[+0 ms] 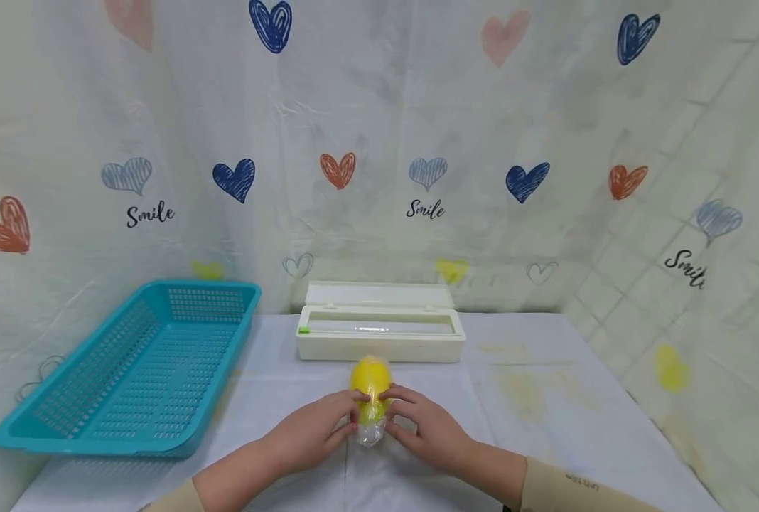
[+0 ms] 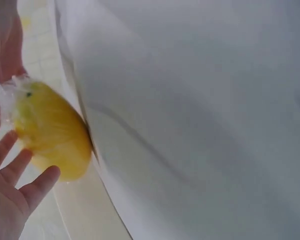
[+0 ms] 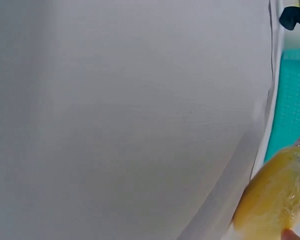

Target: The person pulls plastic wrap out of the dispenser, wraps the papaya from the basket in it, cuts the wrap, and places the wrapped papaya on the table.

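Observation:
A yellow mango [image 1: 371,378], greenish toward its near end, lies wrapped in clear plastic film in front of the white box. Bunched film [image 1: 370,432] sticks out at that near end. From the left, my left hand [image 1: 312,432] holds the wrapped mango, index finger on top and thumb by the film. My right hand [image 1: 432,432] grips it from the other side in much the same way. In the left wrist view the mango [image 2: 60,132] shows a dark spot near its green end, beside my left hand's fingers [image 2: 40,186]. The right wrist view catches the mango [image 3: 270,200] and a few fingertips.
Behind the mango stands a white film dispenser box [image 1: 379,348], lid [image 1: 379,294] raised, a roll of film [image 1: 379,327] inside. A blue-green plastic basket [image 1: 222,370] sits at the left. White cloth [image 1: 533,427] covers the table, and a heart-printed curtain [image 1: 367,92] hangs behind.

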Demonstrator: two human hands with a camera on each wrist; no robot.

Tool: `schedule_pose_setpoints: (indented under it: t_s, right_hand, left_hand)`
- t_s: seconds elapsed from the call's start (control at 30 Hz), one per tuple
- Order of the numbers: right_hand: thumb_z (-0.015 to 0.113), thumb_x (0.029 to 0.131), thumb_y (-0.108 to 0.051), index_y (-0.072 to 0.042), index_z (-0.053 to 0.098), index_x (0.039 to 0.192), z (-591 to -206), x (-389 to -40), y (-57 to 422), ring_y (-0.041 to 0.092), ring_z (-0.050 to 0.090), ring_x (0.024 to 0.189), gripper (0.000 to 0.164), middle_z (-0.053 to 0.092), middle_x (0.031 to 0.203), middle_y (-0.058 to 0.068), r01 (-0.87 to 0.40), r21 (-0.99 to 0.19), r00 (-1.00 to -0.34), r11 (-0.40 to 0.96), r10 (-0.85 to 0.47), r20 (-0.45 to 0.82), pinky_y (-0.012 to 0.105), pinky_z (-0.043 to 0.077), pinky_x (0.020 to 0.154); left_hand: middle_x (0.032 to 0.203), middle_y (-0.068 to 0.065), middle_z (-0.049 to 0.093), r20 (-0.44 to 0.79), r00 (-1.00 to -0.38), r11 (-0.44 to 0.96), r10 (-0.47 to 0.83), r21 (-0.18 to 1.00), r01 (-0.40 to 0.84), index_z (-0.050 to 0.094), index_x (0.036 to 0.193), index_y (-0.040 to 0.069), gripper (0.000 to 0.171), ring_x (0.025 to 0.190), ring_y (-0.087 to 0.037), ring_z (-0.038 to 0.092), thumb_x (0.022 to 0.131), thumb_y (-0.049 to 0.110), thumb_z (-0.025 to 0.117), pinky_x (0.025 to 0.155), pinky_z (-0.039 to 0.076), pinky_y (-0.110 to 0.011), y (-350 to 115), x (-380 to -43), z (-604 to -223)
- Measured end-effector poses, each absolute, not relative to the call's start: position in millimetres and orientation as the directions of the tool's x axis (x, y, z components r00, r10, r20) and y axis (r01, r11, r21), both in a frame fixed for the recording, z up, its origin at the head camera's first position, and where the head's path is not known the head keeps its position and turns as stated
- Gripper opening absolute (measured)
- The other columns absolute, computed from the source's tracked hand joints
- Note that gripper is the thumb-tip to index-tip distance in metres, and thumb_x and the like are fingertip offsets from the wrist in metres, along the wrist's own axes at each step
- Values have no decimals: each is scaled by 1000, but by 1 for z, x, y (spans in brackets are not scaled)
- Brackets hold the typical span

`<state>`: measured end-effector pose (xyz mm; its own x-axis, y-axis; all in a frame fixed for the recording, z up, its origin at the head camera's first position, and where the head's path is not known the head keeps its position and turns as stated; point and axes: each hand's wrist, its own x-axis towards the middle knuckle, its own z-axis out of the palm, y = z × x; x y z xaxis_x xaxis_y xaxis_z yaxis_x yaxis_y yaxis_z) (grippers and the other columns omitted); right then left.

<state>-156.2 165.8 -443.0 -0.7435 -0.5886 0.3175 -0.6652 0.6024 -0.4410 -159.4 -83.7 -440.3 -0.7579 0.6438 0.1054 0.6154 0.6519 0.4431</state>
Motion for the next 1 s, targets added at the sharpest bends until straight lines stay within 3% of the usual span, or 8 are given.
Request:
schedule_pose_setpoints:
  t_s: [0.23,0.37,0.57,0.73,1.0]
  right_hand:
    - [61,99,-36,-29,61,92,-442,-158,161,18,56,125,10,63,125,-9,-595,-491,-801,636,-516,303,45,48,100]
    - [59,99,-40,-30,60,89,-442,-160,160,18,57,124,14,65,122,-12,-575,-509,-816,640,-491,305,46,48,100]
    - [63,97,-38,-30,63,93,-439,-166,165,18,60,121,8,68,118,-14,-561,-582,-822,589,-480,307,47,48,100]
    - [63,96,-37,-31,62,93,-436,-172,168,19,58,123,7,67,119,-15,-571,-607,-807,553,-514,291,47,46,102]
    - [57,100,-42,-30,62,102,-439,-171,167,18,56,124,13,62,126,-12,-607,-557,-784,567,-543,301,45,47,102]
  left_hand:
    - [131,12,55,138,-778,668,613,436,603,61,110,29,34,120,-11,52,87,51,72,94,52,-36,-77,-157,-437]
    - [112,16,63,190,-821,686,539,467,558,67,104,29,24,105,-8,59,93,50,64,90,53,-35,-72,-157,-434]
    - [96,20,63,111,-904,631,414,681,372,67,90,32,13,91,-9,57,95,43,63,85,51,-39,-74,-163,-434]
    - [101,16,63,78,-907,533,413,787,311,66,86,31,15,101,-15,56,94,43,64,94,47,-48,-76,-168,-435]
    - [115,16,61,102,-873,519,477,769,373,69,91,34,14,118,-17,54,94,46,64,104,43,-50,-84,-170,-439]
